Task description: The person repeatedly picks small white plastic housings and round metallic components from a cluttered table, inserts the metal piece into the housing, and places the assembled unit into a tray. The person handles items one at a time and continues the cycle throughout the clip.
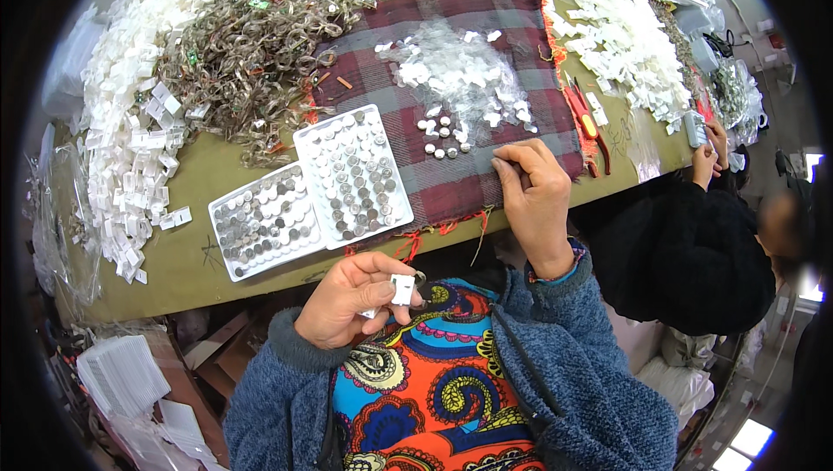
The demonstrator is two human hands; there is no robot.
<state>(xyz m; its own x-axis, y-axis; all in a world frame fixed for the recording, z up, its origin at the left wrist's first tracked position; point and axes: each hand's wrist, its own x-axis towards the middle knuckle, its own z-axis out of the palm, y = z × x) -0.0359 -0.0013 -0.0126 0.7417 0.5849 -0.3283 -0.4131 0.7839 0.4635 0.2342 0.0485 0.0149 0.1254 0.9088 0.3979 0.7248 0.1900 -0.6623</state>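
Note:
My left hand (347, 302), low in front of my body, grips a small white plastic case (402, 290). A dark curved strap end (421, 279) shows beside it, and another white bit pokes out under the fingers. My right hand (536, 198) is over the near right part of a plaid cloth (460, 202), thumb and forefinger pinched together; anything between them is too small to make out. Close to those fingers lie several loose silver button cells (441, 134). Beyond them is a heap of small white pieces on clear plastic film (460, 72).
Two white trays (388, 226) (239, 275) of button cells sit left of the cloth. Behind them are tangled translucent straps (252, 63) and piles of white cases (130, 150). Red-handled pliers (585, 118) lie at right, near a co-worker's hands (713, 154).

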